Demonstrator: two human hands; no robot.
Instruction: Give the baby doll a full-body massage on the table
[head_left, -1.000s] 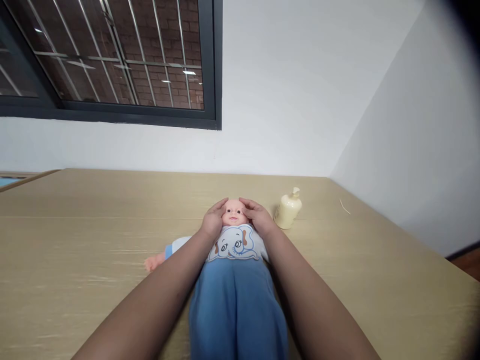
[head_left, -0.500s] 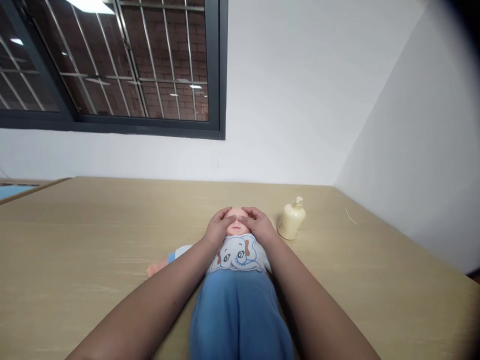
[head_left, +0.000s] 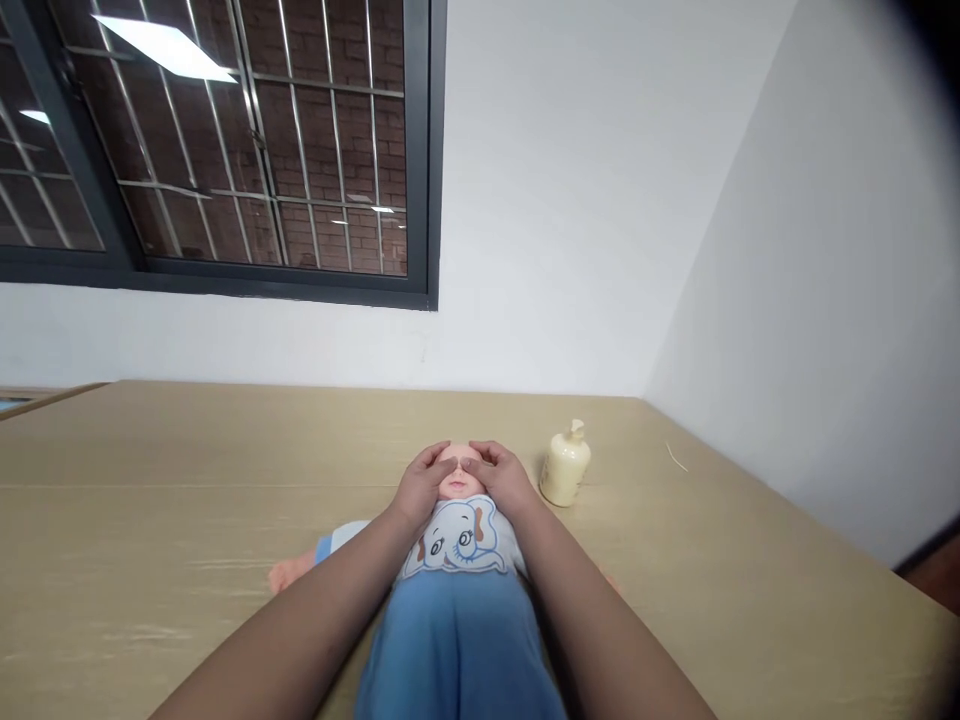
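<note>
A baby doll [head_left: 459, 540] lies on its back on the wooden table, dressed in a white top with an elephant print and blue trousers. My left hand [head_left: 422, 485] curves around one side of the doll's head, its thumb across the eye area. On the other side of the head, my right hand [head_left: 504, 478] does the same, with its thumb meeting near the nose. Only the forehead and the mouth area show between my hands. The doll's arm on the left sticks out past my forearm; the one on the right is mostly hidden.
A cream pump bottle [head_left: 566, 468] stands on the table [head_left: 225, 450] just right of my right hand. Farther right lies a thin pale strip [head_left: 676, 457]. A white wall [head_left: 555, 250] and a barred window [head_left: 270, 140] rise behind the table.
The camera has tilted up and a little to the right, so everything sits lower and farther left in view. Both hands stay around the doll's head, thumbs over the eyes.
</note>
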